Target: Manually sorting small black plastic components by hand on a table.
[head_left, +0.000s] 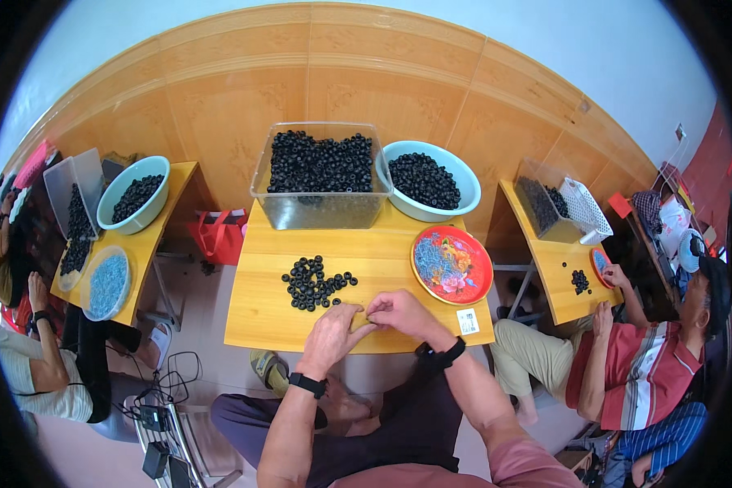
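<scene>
My left hand [333,335] and my right hand [401,314] meet over the front edge of the yellow wooden table [252,301]. Their fingertips are pinched close together; whatever lies between them is too small and covered to make out. Just beyond my left hand is a loose pile of small black ring-shaped pieces [311,283], several with a hole showing. A red round tray [481,272] with a flower pattern stands beyond my right hand, holding thin bluish-clear bits [435,259] mostly on its left side.
A clear plastic bin [321,213] and a pale green basin [469,195], both full of black pieces, stand at the table's back. A white label [468,321] lies near the right corner. People sit at side tables left [159,211] and right [545,260].
</scene>
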Demonstrator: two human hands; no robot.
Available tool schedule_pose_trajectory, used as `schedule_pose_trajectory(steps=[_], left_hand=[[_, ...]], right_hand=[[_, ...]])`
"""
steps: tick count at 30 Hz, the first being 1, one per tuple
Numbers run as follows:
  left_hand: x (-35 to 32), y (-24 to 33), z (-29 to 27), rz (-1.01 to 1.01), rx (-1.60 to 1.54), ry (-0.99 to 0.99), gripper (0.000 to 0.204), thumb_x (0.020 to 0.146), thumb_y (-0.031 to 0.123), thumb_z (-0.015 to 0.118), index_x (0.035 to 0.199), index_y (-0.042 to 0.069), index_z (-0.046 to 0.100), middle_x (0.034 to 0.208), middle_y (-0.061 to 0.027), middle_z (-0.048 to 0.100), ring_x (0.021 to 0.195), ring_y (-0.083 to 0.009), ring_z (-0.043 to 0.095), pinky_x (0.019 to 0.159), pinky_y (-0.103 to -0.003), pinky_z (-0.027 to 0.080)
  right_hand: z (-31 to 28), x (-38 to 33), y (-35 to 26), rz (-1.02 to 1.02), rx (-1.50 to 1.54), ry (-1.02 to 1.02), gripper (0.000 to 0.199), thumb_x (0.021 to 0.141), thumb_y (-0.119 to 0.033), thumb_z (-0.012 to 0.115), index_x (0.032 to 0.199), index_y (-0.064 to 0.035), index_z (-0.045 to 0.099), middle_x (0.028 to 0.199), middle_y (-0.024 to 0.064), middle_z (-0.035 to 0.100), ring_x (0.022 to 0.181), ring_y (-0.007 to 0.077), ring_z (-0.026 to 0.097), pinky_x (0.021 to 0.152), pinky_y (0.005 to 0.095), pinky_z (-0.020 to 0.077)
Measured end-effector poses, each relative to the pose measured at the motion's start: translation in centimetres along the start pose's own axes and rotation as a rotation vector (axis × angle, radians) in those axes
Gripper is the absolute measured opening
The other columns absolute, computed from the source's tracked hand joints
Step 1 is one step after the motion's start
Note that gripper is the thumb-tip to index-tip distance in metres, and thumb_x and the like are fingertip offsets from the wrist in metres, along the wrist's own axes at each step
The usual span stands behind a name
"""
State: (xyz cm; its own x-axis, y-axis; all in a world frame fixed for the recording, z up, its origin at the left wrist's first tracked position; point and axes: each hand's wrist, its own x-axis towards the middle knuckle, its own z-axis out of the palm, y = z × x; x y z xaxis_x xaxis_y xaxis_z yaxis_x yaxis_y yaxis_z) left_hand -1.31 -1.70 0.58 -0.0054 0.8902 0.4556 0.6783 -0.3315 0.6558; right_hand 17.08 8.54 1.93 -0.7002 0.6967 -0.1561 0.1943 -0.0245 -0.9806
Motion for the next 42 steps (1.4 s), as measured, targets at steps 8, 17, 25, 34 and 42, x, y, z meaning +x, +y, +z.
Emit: schedule_pose_trajectory(steps=[8, 17, 25, 34, 42], left_hand=[[0.1, 0.3, -0.6, -0.135, 0.057, -0.116, 0.029, 0.090, 0.031, 0.073, 0.088, 0.002, 0.069, 0.087, -0.0151, 0.065, 0.087, -0.0346, 0.066, 0.079, -0.043, 0.054], [0.4, 0.0, -0.3, -0.069, 0.066, -0.088, 0.024, 0.091, 0.026, 0.071, 0.087, 0.003, 0.069, 0.085, -0.0140, 0.063, 0.085, -0.0331, 0.065, 0.077, -0.043, 0.054], [0.1, -0.8, 0.2, -0.056, -0.002, 0.012, 0.015, 0.090, 0.016, 0.072, 0.094, 0.002, 0.069, 0.077, -0.0152, 0.062, 0.073, -0.0334, 0.064, 0.067, -0.041, 0.052], [0.4, -0.8, 0.3, -0.216, -0.209, 0.127, 0.030, 0.092, 0.006, 0.069, 0.121, 0.005, 0.061, 0.091, -0.0179, 0.069, 0.082, -0.0365, 0.070, 0.072, -0.043, 0.056], [0.6, -0.3, -0.1, -0.219, -0.224, 0.057, 0.022, 0.089, 0.006, 0.074, 0.110, 0.001, 0.070, 0.086, -0.0136, 0.070, 0.071, -0.0226, 0.066, 0.067, -0.034, 0.054]], right_hand=[[-11.9, 2.7, -11.1, -0.539, -0.334, 0.747, 0.038, 0.087, -0.003, 0.065, 0.124, 0.0014, 0.065, 0.109, 0.0101, 0.070, 0.091, 0.0174, 0.068, 0.084, 0.0321, 0.0556], [-4.0, 4.9, -5.2, -0.247, -0.713, 0.241, 0.021, 0.085, -0.011, 0.067, 0.101, -0.0007, 0.074, 0.085, 0.0157, 0.074, 0.082, 0.0268, 0.073, 0.072, 0.0374, 0.0565], [2.1, 6.6, -3.2, -0.096, -0.924, 0.321, 0.027, 0.081, -0.021, 0.073, 0.100, -0.0019, 0.072, 0.090, 0.0158, 0.074, 0.086, 0.0341, 0.072, 0.076, 0.0451, 0.0556], [1.5, 3.4, -2.1, -0.015, -0.429, 0.165, 0.017, 0.087, -0.012, 0.069, 0.099, 0.0005, 0.070, 0.081, 0.0084, 0.073, 0.074, 0.0152, 0.070, 0.067, 0.0298, 0.0542], [1.7, 2.3, -0.5, -0.102, -0.069, 0.126, 0.019, 0.085, -0.008, 0.067, 0.098, 0.0047, 0.062, 0.081, 0.0141, 0.073, 0.067, 0.0176, 0.071, 0.063, 0.0314, 0.0558]])
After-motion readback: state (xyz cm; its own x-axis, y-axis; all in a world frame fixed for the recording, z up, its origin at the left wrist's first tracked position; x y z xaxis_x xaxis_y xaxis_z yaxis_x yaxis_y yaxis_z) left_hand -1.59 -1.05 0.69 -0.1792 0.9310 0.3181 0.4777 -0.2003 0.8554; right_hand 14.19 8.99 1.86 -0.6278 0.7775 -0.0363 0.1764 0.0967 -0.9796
